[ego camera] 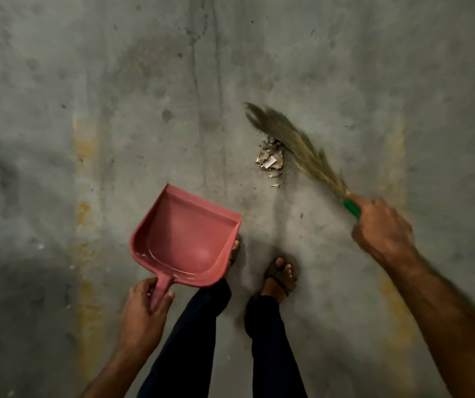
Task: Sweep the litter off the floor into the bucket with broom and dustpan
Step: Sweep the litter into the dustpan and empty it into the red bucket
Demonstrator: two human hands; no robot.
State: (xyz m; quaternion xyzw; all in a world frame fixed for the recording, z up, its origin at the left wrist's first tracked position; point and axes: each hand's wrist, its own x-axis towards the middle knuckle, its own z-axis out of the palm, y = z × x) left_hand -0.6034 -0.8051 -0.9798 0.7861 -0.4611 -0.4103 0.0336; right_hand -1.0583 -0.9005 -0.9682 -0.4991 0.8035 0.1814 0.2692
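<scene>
A small heap of litter [270, 159], crumpled paper scraps and dust, lies on the grey concrete floor ahead of my feet. A grass broom [296, 145] with a green handle slants across it from the right, its bristle tips blurred and bent to the upper left, touching the heap's right side. My right hand [382, 229] grips the green handle. An empty pink dustpan [186, 234] is held above the floor to the lower left of the heap, mouth facing upper right. My left hand [144, 308] is closed around its handle. No bucket is in view.
My two legs in dark trousers and sandalled feet [280, 275] stand just below the litter, the left foot partly hidden under the dustpan. Faded yellow stripes [87, 225] run down the stained floor at left and right. A dark shadow covers the lower left.
</scene>
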